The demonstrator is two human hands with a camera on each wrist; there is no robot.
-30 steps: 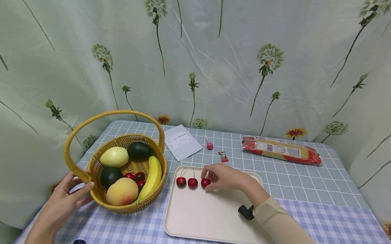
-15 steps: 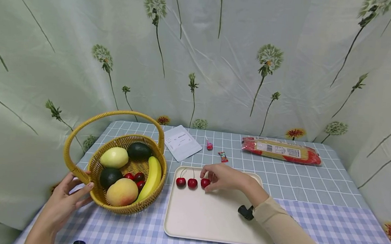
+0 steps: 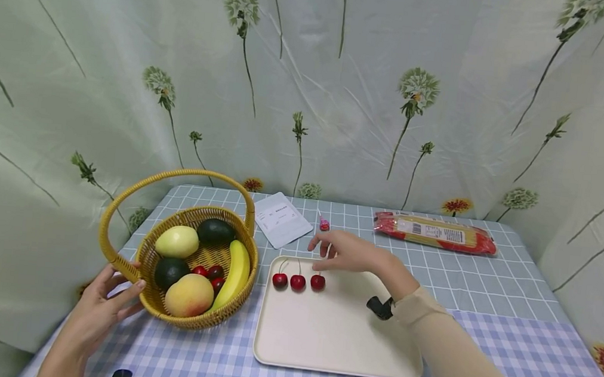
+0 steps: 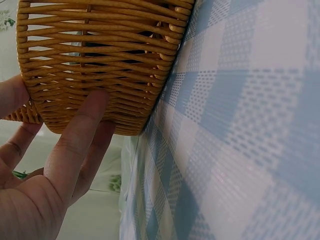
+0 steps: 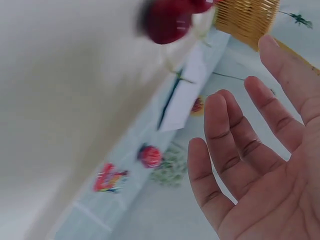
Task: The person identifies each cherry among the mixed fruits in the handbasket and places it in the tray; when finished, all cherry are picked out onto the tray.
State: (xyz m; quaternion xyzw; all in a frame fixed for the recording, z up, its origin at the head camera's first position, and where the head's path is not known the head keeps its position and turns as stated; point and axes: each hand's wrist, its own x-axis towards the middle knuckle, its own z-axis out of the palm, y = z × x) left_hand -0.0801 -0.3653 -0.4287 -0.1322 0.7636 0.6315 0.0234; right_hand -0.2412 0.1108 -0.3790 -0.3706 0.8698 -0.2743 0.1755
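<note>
In the head view, three red cherries stand in a row along the back of a cream tray (image 3: 340,335): the left cherry (image 3: 280,280), the middle cherry (image 3: 297,283) and the right cherry (image 3: 317,283). My right hand (image 3: 347,252) hovers over the tray's back edge, above the right cherry, holding nothing. Its fingers look spread in the right wrist view. At the left, my left hand (image 3: 100,308) holds a yellow wicker basket (image 3: 198,323) near the handle's lower end, and one finger (image 4: 82,125) presses its woven wall. A banana (image 3: 235,275), a peach (image 3: 189,296) and other fruit lie inside.
Behind the tray lie a white pouch (image 3: 282,219), a lollipop (image 3: 324,223) and a pack of spaghetti (image 3: 435,232). A small candy packet (image 5: 110,179) shows in the right wrist view; my right hand covers it in the head view. A patterned curtain (image 3: 342,96) backs the table.
My right hand has let go of the right cherry and moved up and back from it. The cherry stays on the tray. My left hand and the basket have not moved.
</note>
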